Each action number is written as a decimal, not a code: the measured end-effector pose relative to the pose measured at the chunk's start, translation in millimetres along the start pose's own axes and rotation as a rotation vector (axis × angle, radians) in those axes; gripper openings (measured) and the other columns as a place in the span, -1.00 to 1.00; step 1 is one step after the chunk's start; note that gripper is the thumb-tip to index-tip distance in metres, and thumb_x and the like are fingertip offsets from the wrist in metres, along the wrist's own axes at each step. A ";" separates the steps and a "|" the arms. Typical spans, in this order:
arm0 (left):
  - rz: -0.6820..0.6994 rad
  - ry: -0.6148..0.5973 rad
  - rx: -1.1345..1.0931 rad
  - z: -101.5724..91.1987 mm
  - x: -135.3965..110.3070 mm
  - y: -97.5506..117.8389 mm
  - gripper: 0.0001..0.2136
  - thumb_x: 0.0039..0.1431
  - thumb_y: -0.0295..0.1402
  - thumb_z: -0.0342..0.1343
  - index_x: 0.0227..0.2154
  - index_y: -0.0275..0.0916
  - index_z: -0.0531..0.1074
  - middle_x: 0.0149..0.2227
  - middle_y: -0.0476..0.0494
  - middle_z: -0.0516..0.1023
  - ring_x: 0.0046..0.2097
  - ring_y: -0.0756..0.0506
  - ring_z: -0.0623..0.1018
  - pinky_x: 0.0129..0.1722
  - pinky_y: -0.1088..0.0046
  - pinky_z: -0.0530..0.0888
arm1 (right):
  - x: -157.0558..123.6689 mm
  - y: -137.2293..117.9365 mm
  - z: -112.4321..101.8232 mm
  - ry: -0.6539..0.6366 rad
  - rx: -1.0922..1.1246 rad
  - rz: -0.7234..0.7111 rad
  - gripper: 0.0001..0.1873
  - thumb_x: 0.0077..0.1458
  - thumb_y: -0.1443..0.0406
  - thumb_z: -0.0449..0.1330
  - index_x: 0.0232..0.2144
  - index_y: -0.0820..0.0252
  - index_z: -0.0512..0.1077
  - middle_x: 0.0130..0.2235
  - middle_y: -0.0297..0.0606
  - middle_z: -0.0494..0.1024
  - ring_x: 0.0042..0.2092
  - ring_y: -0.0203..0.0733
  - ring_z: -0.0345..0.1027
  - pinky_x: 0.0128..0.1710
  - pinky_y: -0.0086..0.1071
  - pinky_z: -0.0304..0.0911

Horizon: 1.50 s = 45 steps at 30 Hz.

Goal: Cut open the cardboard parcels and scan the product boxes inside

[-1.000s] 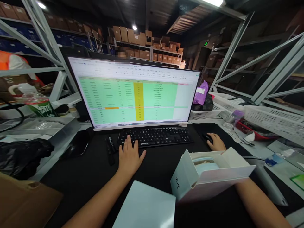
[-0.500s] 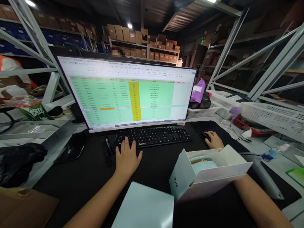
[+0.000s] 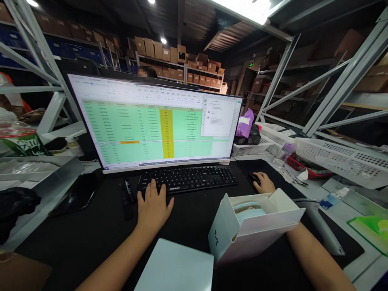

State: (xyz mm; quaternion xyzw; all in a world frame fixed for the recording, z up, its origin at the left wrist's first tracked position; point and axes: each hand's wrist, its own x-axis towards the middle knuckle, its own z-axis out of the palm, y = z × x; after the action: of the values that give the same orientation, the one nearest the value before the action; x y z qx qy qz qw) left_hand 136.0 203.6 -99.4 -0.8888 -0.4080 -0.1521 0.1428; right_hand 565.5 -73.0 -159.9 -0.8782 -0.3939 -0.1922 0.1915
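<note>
The person's left hand (image 3: 154, 207) lies open, palm down, fingers spread at the lower left keys of the black plastic keyboard (image 3: 194, 178), which sits just below a wide, thin-framed monitor (image 3: 142, 125). With the keyboard as the clock's centre, the monitor is at twelve, showing a green spreadsheet with a yellow column (far too fine for me to read). The right hand (image 3: 266, 184), out at three, is curled over a small black mouse (image 3: 253, 178), partly hidden from me by that hand. Between four and five, an open white and pale blue cardboard box (image 3: 257, 240) stands on the black desk mat (image 3: 188, 216), something pale blue and beige inside. A smooth pale blue rectangular box (image 3: 177, 264) lies at six. A black pen (image 3: 128, 190) is at nine, a grey handheld scanner (image 3: 327, 234) near four, and a shiny purple plastic bag (image 3: 245, 125) between one and two.
</note>
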 end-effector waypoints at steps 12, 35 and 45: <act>-0.008 -0.023 0.022 -3.0 0.7 0.7 -0.46 0.31 -0.16 -0.01 0.25 -0.38 0.33 0.39 -0.62 0.12 0.35 -0.43 0.26 0.26 -0.11 0.23 | 2.7 4.8 8.1 0.001 0.075 -0.049 -0.49 0.30 0.08 0.00 0.20 0.11 0.38 0.22 -0.03 0.33 0.21 0.03 0.31 0.17 -0.10 0.33; -0.011 -0.006 -0.028 -4.3 0.5 0.2 -0.46 0.29 -0.16 0.02 0.24 -0.37 0.34 0.40 -0.64 0.08 0.36 -0.46 0.23 0.25 -0.20 0.21 | 6.4 17.6 19.3 -0.010 0.075 -0.039 -0.51 0.28 0.09 0.02 0.17 0.09 0.43 0.20 -0.01 0.33 0.12 0.05 0.39 0.12 -0.09 0.38; -0.107 -0.078 -0.216 -8.4 2.2 -1.4 -0.27 0.18 -0.12 0.17 0.35 -0.31 0.16 0.45 -0.62 -0.14 0.37 -0.50 0.17 0.26 -0.16 0.22 | 14.9 35.1 28.7 -0.057 0.102 -0.025 -0.38 0.16 0.01 0.04 0.16 0.21 0.43 0.11 0.07 0.39 0.19 0.19 0.30 0.17 0.05 0.32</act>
State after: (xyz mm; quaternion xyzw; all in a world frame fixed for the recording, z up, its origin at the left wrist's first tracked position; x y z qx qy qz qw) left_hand 135.0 202.8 -90.7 -0.8813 -0.4413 -0.1677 0.0218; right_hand 606.8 -71.4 -183.6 -0.8674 -0.4194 -0.1493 0.2222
